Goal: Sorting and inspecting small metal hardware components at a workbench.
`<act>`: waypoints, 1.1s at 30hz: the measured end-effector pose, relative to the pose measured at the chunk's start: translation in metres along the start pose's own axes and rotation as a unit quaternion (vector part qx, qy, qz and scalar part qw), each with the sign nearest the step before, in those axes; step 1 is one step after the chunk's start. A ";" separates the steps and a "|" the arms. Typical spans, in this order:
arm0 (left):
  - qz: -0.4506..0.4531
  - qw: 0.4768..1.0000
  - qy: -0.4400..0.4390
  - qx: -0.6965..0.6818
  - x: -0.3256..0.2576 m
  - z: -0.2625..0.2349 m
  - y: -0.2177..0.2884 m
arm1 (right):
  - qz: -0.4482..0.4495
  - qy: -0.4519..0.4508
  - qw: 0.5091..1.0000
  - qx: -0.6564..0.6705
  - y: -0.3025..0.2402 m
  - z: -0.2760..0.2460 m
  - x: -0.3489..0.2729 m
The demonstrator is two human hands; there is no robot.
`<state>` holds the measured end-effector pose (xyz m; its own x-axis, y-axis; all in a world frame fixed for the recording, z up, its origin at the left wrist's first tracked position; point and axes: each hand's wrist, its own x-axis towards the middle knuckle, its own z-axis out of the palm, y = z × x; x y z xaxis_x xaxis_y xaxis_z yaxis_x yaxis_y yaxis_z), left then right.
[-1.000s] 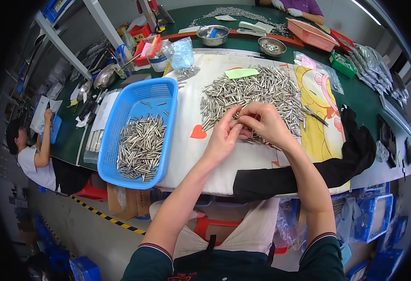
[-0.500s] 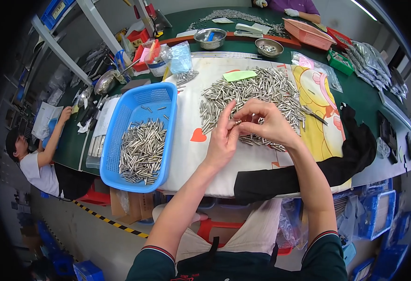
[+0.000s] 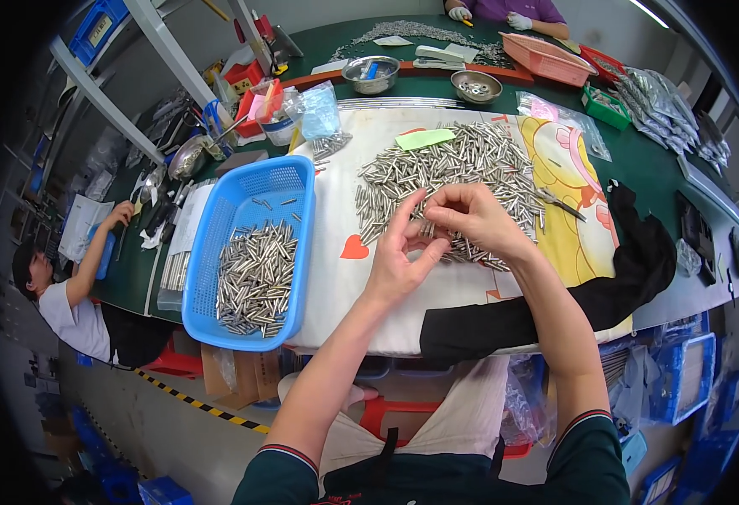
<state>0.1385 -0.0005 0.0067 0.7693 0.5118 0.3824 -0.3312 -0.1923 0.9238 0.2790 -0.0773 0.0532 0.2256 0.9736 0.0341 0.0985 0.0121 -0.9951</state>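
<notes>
- Head view, at the near edge of a green desk (image 3: 132, 282): a person in a dark short-sleeved shirt brings both bare hands together over a white printed cloth (image 3: 327, 290).
- The left hand (image 3: 405, 252) is turned up, its thumb standing apart from loosely curled fingers; the view does not settle whether anything rests between them.
- The right hand (image 3: 470, 220) meets it from the other side, thumb and forefinger drawn close; whether a pin sits in that narrow pinch cannot be told.
- Just beyond the hands, a heap of silvery metal pins (image 3: 470, 160) spreads toward the cloth's far edge, a green slip of paper (image 3: 424, 139) lying on top.
- Left of the hands, a blue basket (image 3: 278, 174) stands by the desk's near edge, more pins (image 3: 256, 282) gathered in its nearer half and a few loose toward its far end.
- A dark hand tool (image 3: 565, 204) lies at the heap's right side, while a black cloth (image 3: 504, 326) trails along the near edge toward the right.
- At the far edge, a co-worker in purple (image 3: 504, 10) wears white gloves; another in a white top (image 3: 74, 320) reaches in near the desk's left end.
- The step in hand looks like close fingertip work above the pins; the next move, by judgement, calls for a light, steady pinch.
</notes>
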 end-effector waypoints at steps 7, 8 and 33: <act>0.203 0.944 0.031 0.257 0.008 -0.007 0.003 | 0.184 -0.092 0.901 0.382 0.030 -0.006 0.004; 0.165 0.963 0.038 0.208 0.007 -0.004 0.006 | 0.184 -0.093 0.901 0.382 0.034 -0.005 0.005; 0.004 0.989 0.144 -0.043 0.005 -0.011 -0.004 | -0.097 0.149 0.984 -0.012 0.007 0.025 -0.002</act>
<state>0.1382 0.0119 0.0045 0.5839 0.7297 0.3558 -0.3914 -0.1309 0.9109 0.2552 -0.0737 0.0437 0.4742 0.8436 0.2520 0.1889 0.1821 -0.9650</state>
